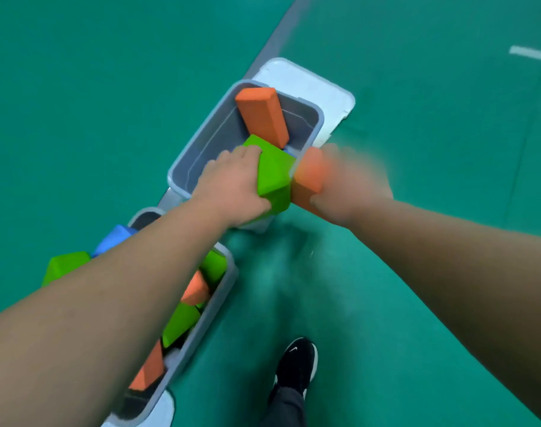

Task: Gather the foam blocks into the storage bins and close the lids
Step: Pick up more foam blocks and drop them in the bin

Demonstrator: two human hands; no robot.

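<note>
My left hand (232,186) grips a green foam block (273,177) over the near end of the far grey bin (201,143). Beside it, my right hand (349,192), blurred by motion, holds an orange foam block (309,177) at the bin's right rim. Inside that bin another orange block (263,115) leans upright against the far wall. The near bin (207,315) under my left forearm holds several green, orange and blue blocks.
A white lid (309,87) lies on the green floor behind the far bin. Another white lid (164,408) shows at the near bin's bottom end. My black shoe (297,365) stands on the floor right of the near bin. A grey floor stripe (278,38) runs beyond.
</note>
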